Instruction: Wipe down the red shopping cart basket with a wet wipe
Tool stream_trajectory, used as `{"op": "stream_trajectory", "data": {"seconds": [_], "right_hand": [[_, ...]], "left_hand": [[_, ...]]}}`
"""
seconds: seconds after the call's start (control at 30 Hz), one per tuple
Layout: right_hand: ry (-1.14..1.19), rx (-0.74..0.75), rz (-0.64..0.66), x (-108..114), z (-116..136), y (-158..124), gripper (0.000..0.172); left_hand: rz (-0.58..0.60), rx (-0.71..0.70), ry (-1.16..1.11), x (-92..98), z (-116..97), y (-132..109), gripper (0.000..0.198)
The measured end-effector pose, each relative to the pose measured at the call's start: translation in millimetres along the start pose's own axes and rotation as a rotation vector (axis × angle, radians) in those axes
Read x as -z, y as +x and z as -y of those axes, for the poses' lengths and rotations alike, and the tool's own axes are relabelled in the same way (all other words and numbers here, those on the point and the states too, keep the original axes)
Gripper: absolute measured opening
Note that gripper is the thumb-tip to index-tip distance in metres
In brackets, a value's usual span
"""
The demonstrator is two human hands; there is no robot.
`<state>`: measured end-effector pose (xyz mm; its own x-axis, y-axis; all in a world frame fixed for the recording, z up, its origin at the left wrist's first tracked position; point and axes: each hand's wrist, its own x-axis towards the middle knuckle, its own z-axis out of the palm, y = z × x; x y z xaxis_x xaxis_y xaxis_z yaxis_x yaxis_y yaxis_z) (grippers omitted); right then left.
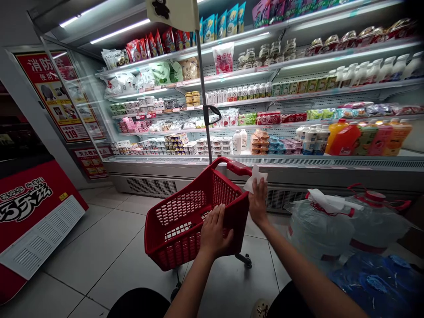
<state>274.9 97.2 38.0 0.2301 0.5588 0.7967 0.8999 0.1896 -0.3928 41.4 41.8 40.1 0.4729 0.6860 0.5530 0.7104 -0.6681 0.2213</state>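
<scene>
A small red plastic shopping cart (237, 223) stands before me on wheeled legs, its basket made of perforated walls. My left hand (213, 234) holds its near side, fingers together over the upper rim and thumb apart on the outer wall. Between my right hand (258, 201) and the corner of the cart by the red handle (239, 168) is a white tissue (253, 177). The fingers of that hand are stretched upward and press on it. Part of the tissue is hidden behind them. A grey pole (202, 79) with a cream flag (174, 13) rises behind the cart.
A lit refrigerated display (232, 165) with several shelves of dairy and drinks runs along the back. Large clear water jugs (321, 229) and blue bottles (377, 282) stand at right, near my right arm. A red freezer (36, 221) is at left. Pale tiles (109, 251) cover the floor.
</scene>
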Motion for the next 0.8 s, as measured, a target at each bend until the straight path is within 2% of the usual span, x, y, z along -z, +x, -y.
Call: {"op": "stream_trajectory", "data": {"seconds": [0.1,0.2,0.3,0.43,0.5,0.57,0.73,0.8], "right_hand": [[0.073,-0.021,0.074,-19,48,-50,0.072],[0.088,-0.071,0.087,-30,73,-78,0.069],[0.075,-0.096,0.049,-34,64,-66,0.067],[0.163,-0.184,-0.113,-39,31,-12,0.066],[0.203,-0.248,-0.164,-43,24,4,0.066],[0.217,-0.275,-0.157,-49,31,-1,0.066],[0.275,-0.208,-0.024,-57,73,-62,0.071],[0.311,-0.216,-0.004,-56,77,-69,0.072]], "left_hand": [[0.031,-0.025,0.001,2.5,-2,9,0.091],[0.082,-0.082,-0.002,5.9,2,15,0.09],[0.117,-0.118,-0.007,7.7,6,16,0.095],[0.115,-0.098,-0.017,7.2,7,14,0.099],[0.121,-0.091,-0.023,6.2,7,16,0.099],[0.132,-0.092,-0.025,5.0,7,19,0.1],[0.15,-0.091,-0.029,2.2,13,27,0.097],[0.163,-0.092,-0.032,1.6,15,28,0.098]]}}
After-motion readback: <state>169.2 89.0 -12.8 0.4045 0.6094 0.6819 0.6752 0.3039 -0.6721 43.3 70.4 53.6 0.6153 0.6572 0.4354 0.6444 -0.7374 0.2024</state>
